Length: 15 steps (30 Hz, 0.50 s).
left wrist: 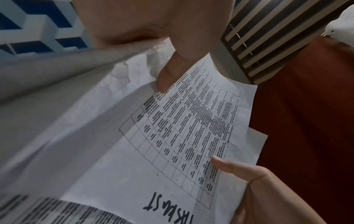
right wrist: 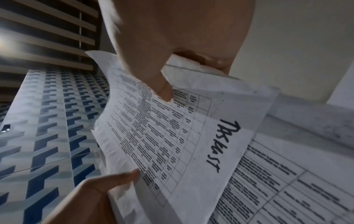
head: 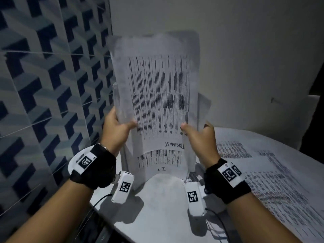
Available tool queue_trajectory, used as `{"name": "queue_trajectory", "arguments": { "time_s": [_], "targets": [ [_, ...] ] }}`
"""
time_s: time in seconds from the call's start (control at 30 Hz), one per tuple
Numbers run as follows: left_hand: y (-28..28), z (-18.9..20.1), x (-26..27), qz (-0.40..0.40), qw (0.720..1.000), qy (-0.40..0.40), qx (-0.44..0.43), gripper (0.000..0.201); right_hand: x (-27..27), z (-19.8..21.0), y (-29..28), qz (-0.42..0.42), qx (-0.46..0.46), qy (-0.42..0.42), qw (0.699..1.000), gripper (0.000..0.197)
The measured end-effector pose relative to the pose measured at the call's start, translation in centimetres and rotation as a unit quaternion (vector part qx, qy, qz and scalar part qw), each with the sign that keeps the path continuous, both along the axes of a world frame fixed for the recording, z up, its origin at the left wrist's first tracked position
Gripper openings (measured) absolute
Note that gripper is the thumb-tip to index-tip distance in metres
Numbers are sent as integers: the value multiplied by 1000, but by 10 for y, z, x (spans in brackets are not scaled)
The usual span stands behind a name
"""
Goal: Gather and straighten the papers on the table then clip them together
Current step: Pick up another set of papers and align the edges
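Note:
A stack of printed papers (head: 157, 95) stands upright on its bottom edge on the white table (head: 157, 204), its sheets uneven at the top and sides. The front sheet carries a table of text and a handwritten title (right wrist: 226, 145). My left hand (head: 117, 128) grips the stack's left side, thumb on the front. My right hand (head: 199, 137) grips the right side, thumb on the front too. In the left wrist view my left thumb (left wrist: 172, 72) presses the papers (left wrist: 172, 136); in the right wrist view my right thumb (right wrist: 162, 84) does the same. No clip is in view.
More printed sheets (head: 273, 174) lie flat on the table to the right. A blue patterned tiled wall (head: 49, 85) rises at the left and a plain wall (head: 254, 58) behind. Cables run from the wrist cameras over the table's near edge.

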State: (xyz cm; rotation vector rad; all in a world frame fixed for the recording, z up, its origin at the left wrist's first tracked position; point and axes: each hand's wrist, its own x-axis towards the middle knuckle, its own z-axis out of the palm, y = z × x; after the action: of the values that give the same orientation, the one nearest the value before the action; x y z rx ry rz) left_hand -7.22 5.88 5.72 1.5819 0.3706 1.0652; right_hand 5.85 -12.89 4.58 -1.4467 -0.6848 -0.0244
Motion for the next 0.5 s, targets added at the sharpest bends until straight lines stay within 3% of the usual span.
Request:
{"name": "queue_trajectory", "arguments": {
  "time_s": [0.1,0.23,0.5],
  "targets": [
    [2,-5,-4,-8,1000,-9,-21,54,0,-3,3,24,14,24,999,7],
    [5,-10,-6,-18,999,-27,-35,69,3,4,5,27,71,61,995,38],
    [8,-11,-3,-26,998,-39,-47,68,8,1,10,35,75,88,993,46]
  ]
}}
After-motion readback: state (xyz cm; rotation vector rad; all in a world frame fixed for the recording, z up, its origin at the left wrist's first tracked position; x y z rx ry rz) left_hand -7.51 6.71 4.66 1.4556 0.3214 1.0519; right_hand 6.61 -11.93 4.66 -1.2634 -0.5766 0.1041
